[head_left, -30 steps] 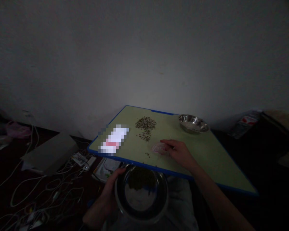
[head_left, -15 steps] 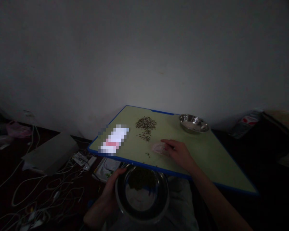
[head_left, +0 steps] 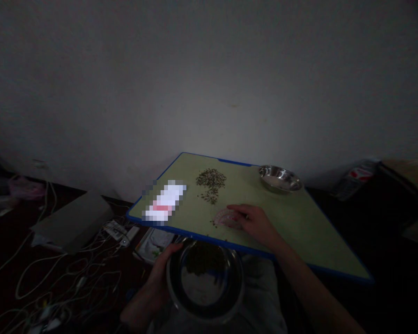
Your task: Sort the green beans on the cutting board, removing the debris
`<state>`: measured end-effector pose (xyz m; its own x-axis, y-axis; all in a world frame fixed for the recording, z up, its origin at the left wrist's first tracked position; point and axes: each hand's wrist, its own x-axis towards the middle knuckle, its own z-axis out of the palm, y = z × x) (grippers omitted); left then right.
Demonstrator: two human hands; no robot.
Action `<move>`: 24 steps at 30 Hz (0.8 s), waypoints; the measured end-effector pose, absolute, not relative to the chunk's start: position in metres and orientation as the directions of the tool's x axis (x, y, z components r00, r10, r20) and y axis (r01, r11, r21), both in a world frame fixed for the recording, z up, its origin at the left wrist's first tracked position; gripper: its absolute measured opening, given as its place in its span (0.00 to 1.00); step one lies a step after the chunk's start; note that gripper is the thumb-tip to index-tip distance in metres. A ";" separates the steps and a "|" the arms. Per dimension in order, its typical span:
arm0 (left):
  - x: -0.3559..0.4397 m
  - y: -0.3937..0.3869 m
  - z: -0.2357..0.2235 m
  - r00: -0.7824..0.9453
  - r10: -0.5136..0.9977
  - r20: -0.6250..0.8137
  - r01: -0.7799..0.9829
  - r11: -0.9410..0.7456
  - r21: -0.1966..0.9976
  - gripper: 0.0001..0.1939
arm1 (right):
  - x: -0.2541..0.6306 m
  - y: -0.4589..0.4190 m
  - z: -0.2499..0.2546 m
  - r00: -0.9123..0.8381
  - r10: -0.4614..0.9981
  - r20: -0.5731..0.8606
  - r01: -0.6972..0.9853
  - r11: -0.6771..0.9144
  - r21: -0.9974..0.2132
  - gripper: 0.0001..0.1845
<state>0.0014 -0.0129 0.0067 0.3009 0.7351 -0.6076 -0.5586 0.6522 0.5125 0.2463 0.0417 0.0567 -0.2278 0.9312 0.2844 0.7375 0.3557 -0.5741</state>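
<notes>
My right hand (head_left: pixel 253 223) is closed on the right part of a pinkish, see-through protractor (head_left: pixel 223 217), its curved edge facing away and left. The protractor lies low over the pale green tabletop (head_left: pixel 282 227), close to the front edge. A few loose grains (head_left: pixel 213 224) sit just left of it. Farther back is a spread-out heap of mixed dark and light grains (head_left: pixel 211 178), apart from the hand. Below the front edge, my left hand (head_left: pixel 162 269) grips the left rim of a steel bowl (head_left: pixel 204 287). Dark greenish grains gather at the bowl's far side.
At the table's back right stands a second steel bowl (head_left: pixel 280 180) with pale contents. A bright, blurred-out phone-like slab (head_left: pixel 165 202) lies on the left. Tangled white cables (head_left: pixel 80 278), a power strip (head_left: pixel 129 236) and a grey box (head_left: pixel 75 222) are on the floor. A wall rises behind.
My right hand has slid the protractor slightly left and toward me, up to the few loose grains near the front edge. The left hand and its bowl have stayed in place.
</notes>
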 end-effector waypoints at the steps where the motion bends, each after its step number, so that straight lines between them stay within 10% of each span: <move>1: 0.002 -0.013 0.007 0.298 0.739 -0.604 -0.563 0.647 0.514 0.12 | 0.246 0.042 0.057 -0.225 0.932 0.284 0.738 0.353 -0.575 0.19; 24: 0.001 -0.014 0.002 0.344 0.757 -0.555 -0.573 0.638 0.515 0.11 | 0.250 0.049 0.051 -0.217 0.946 0.242 0.696 0.324 -0.641 0.17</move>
